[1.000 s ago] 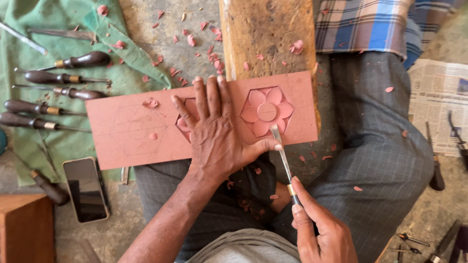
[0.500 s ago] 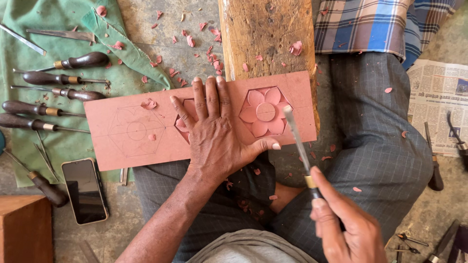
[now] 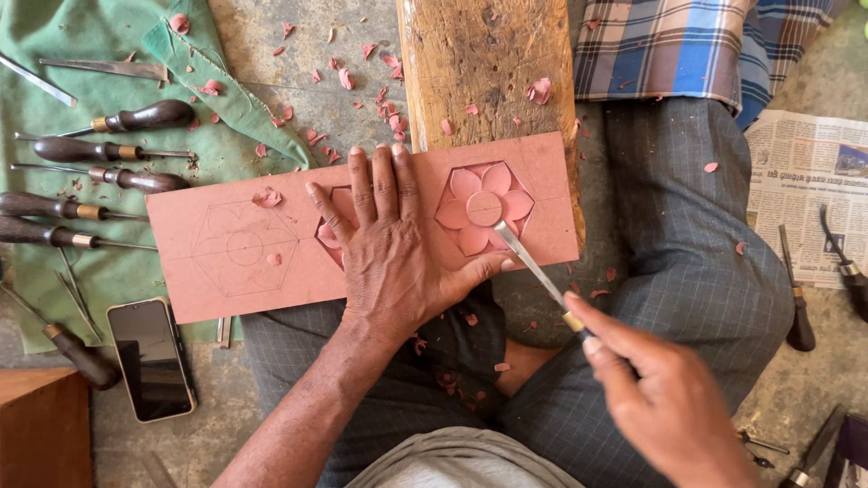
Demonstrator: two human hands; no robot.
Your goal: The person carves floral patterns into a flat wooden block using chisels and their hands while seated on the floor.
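Pink-brown flat rectangular carving board [image 3: 271, 262] lies across your lap with its long axis left to right, bearing three hexagon flower designs: one carved, one under your palm, one only drawn. Your left hand [image 3: 398, 262] presses flat and spread on it. Your right hand [image 3: 669, 407] grips one steel chisel [image 3: 533, 271], blade pointing up-left into the carved flower [image 3: 484, 208]; six dark-handled tools lie on the green cloth [image 3: 63, 108].

A dark phone [image 3: 151, 358] lies beside wooden-handled chisels [image 3: 99, 152] on green cloth [image 3: 81, 36]; newspaper [image 3: 805, 172] at right.
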